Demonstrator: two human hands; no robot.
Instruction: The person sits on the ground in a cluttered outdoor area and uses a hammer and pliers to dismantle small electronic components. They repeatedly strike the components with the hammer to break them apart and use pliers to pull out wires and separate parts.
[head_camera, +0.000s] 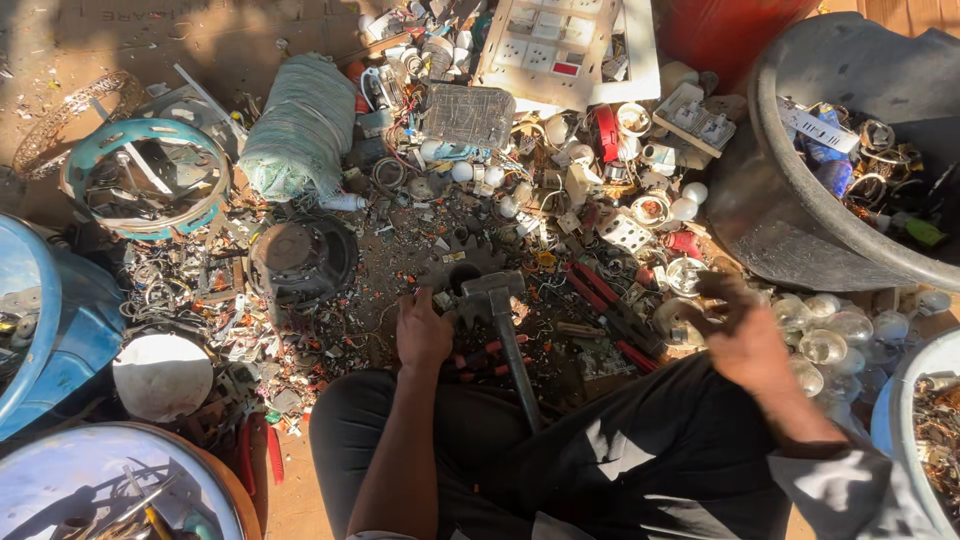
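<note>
My left hand rests knuckles-up on the littered ground with its fingers curled under, just left of a hammer. The hammer's dark head lies on a gear-shaped metal block, and its handle leans back over my dark trousers with no hand on it. My right hand is blurred, stretched toward a round bulb part beside a heap of clear glass bulbs. Whether it holds anything I cannot tell.
Red-handled pliers lie between my hands. A grey tub of scrap stands at the right, a blue tub at the left. A white switch panel, a wrapped bundle, a fan motor and loose electrical scrap cover the ground.
</note>
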